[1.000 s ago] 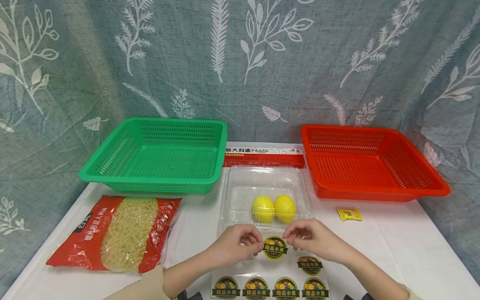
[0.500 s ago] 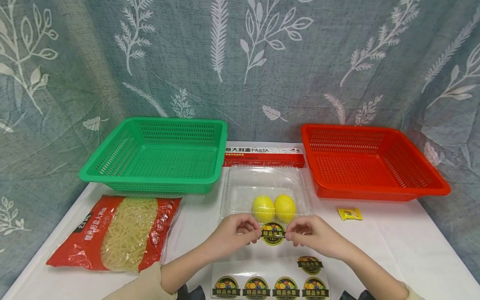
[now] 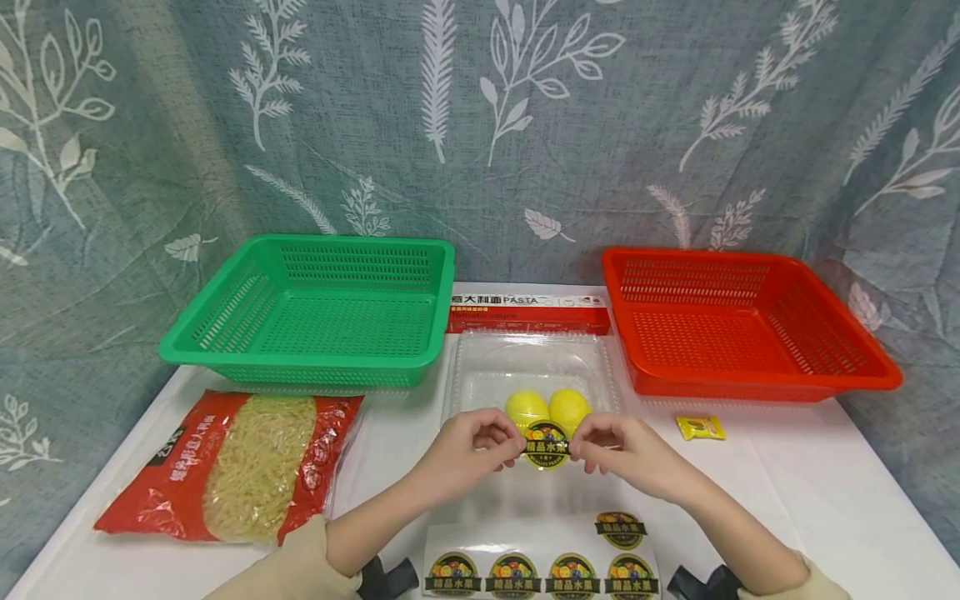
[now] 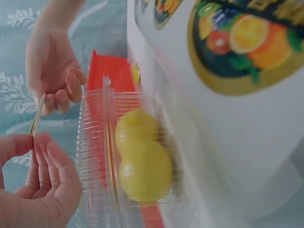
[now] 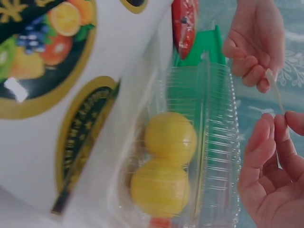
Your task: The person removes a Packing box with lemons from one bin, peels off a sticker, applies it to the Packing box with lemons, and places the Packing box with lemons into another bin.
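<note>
A round black-and-gold fruit sticker (image 3: pixel 547 446) is stretched between both hands in the head view. My left hand (image 3: pixel 476 450) pinches its left edge between thumb and forefinger; my right hand (image 3: pixel 624 454) pinches the right edge the same way. Edge-on, the sticker (image 4: pixel 36 118) looks like a thin strip in the left wrist view. Behind and below it stands a clear plastic clamshell box (image 3: pixel 480 387) with its lid down. Two yellow lemon-like fruits (image 5: pixel 161 187) lie side by side inside. In the head view the sticker overlaps the box's front and part of the fruits.
A white sheet (image 3: pixel 487 537) with several more stickers lies nearest the person. A green basket (image 3: pixel 322 362) stands back left, a red basket (image 3: pixel 750 383) back right. A red pasta bag (image 3: pixel 255 467) is at left, a small yellow packet (image 3: pixel 701 428) at right, a pasta box (image 3: pixel 525 312) behind.
Both hands have moved forward and away from the sticker sheet, carrying the sticker up to the front of the clear box. The box and fruits have stayed in place.
</note>
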Demonstrator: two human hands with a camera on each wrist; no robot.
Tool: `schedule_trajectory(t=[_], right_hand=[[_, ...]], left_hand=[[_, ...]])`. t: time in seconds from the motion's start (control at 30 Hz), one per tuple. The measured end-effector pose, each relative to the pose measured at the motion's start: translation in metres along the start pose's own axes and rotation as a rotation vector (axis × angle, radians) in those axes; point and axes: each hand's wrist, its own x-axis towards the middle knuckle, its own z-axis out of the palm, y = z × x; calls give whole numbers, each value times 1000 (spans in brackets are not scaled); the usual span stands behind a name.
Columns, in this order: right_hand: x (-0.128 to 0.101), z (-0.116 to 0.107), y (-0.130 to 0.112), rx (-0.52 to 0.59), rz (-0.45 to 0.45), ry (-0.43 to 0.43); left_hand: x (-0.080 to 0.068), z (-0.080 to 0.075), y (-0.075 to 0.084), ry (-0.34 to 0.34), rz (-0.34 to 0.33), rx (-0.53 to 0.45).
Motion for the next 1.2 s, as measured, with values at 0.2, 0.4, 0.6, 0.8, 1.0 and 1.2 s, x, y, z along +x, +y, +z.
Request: schedule_trajectory(t=[0.2, 0.4, 0.6, 0.8, 1.0, 1.2], right_hand=[[7, -2, -5, -17, 21, 59], [14, -3, -6, -21, 41, 90], [21, -4, -4, -29, 51, 128], [26, -7, -3, -33, 66, 161], [31, -9, -3, -42, 35, 181], [39, -10, -4, -74, 48, 208]], left_hand=[[5, -3, 5, 44, 33, 20], [10, -8, 12, 97, 56, 75], [15, -12, 15, 122, 48, 114], [21, -13, 16, 150, 16, 100], [30, -15, 17, 161, -11, 73], [37, -15, 18, 147, -35, 51]])
